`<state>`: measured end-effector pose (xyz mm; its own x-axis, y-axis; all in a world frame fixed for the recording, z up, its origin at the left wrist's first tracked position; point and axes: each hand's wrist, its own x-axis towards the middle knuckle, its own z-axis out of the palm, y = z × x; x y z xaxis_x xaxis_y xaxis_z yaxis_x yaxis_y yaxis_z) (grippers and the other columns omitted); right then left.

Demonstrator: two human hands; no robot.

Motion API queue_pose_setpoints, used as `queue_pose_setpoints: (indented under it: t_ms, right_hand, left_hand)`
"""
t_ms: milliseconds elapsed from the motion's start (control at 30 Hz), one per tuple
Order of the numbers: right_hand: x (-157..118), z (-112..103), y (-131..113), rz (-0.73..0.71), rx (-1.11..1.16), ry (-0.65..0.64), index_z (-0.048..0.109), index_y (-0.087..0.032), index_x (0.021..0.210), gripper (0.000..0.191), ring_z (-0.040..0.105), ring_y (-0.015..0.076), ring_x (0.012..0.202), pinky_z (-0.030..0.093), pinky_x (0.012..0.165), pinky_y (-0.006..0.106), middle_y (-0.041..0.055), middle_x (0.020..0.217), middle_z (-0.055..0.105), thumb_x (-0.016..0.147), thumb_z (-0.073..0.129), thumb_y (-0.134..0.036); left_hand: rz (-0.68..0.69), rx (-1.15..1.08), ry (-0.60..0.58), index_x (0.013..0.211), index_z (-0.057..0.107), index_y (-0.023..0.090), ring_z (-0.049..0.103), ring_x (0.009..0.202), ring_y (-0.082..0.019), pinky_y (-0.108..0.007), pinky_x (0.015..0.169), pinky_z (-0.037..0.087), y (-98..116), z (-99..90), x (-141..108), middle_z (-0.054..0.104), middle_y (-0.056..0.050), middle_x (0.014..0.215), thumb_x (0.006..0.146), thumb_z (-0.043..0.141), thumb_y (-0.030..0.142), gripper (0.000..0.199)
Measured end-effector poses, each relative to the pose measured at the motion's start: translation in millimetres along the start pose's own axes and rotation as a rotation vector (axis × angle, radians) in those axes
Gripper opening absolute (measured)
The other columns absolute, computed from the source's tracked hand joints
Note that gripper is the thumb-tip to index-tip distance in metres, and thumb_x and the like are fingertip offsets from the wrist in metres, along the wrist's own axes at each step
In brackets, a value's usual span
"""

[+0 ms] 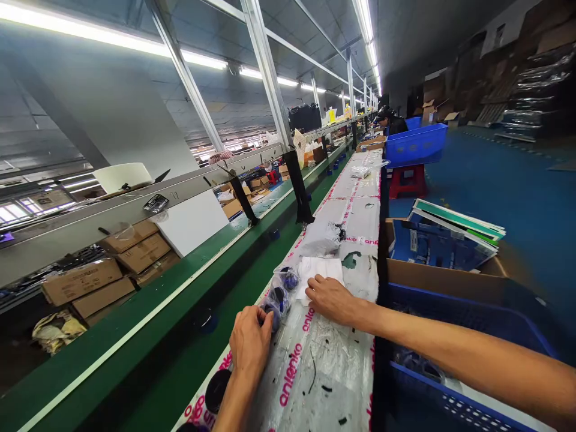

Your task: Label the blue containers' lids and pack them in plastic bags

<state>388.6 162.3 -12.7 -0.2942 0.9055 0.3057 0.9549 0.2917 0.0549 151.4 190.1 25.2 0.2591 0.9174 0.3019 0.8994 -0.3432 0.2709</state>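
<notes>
Plastic-covered bench [333,366] runs narrow between green conveyor [90,389] and blue basket [418,399]. Right hand [330,300] rests on white sheets [326,269], fingers together; left hand [252,338] curls beside bagged blue parts [279,294], grip unclear.

Curls the left hand [250,339] with thumb [268,321] turned toward the right hand [333,302], and holds the latter farther forward, palm down, fingers [317,287] bent, both bare forearms [443,345] stretched behind.
</notes>
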Motion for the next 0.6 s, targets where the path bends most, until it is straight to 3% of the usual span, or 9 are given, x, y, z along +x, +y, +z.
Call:
queue_pose_setpoints:
  t_ms: [100, 200, 300, 400, 600]
  right_hand:
    - [3, 11, -7, 0.035, 0.04, -0.01, 0.068, -0.013, 0.095, 0.018, 0.057, 0.0288, 0.097, 0.046, 0.072, 0.035, 0.0165, 0.1, 0.065, 0.091, 0.051, -0.008]
    - [4, 9, -10, 0.101, 0.113, -0.021, 0.07, -0.012, 0.093, 0.019, 0.059, 0.0293, 0.096, 0.046, 0.072, 0.035, 0.0177, 0.099, 0.066, 0.09, 0.051, -0.009]
    - [2, 2, -6, 0.202, 0.225, -0.01, 0.071, -0.012, 0.091, 0.02, 0.061, 0.0287, 0.096, 0.045, 0.074, 0.034, 0.0179, 0.101, 0.067, 0.091, 0.051, -0.014]
    - [1, -4, 1, 0.319, 0.388, 0.014, 0.072, -0.016, 0.093, 0.02, 0.063, 0.0241, 0.096, 0.044, 0.075, 0.03, 0.011, 0.101, 0.07, 0.09, 0.053, -0.017]
    - [4, -1, 22, 0.474, 0.793, -0.011, 0.072, -0.016, 0.086, 0.015, 0.065, 0.0172, 0.076, 0.041, 0.062, 0.024, 0.0022, 0.081, 0.073, 0.079, 0.068, -0.029]
  left_hand:
    - [0.006, 0.014, 0.029, 0.072, 0.055, 0.023, 0.057, 0.082, -0.023, -0.031, 0.068, 0.036, 4, 4.8, 0, 0.063, -0.002, 0.078, 0.092, 0.052, 0.041, 0.027]
    - [0.043, 0.037, 0.054, 0.072, 0.055, 0.023, 0.057, 0.081, -0.022, -0.031, 0.068, 0.037, 8, 4.2, -3, 0.062, -0.002, 0.079, 0.091, 0.054, 0.039, 0.025]
    - [0.098, 0.062, 0.11, 0.078, 0.058, 0.022, 0.057, 0.09, -0.024, -0.034, 0.074, 0.04, 17, -1.9, -9, 0.063, -0.006, 0.093, 0.092, 0.053, 0.036, 0.021]
    - [0.181, 0.059, 0.139, 0.088, 0.062, 0.02, 0.056, 0.104, -0.027, -0.038, 0.085, 0.042, 33, -4.5, -15, 0.062, -0.011, 0.112, 0.095, 0.049, 0.032, 0.019]
    - [0.297, -0.041, 0.026, 0.108, 0.061, 0.02, 0.065, 0.095, -0.018, -0.029, 0.081, 0.049, 70, 29.4, -15, 0.063, -0.007, 0.115, 0.096, 0.049, 0.024, 0.017]
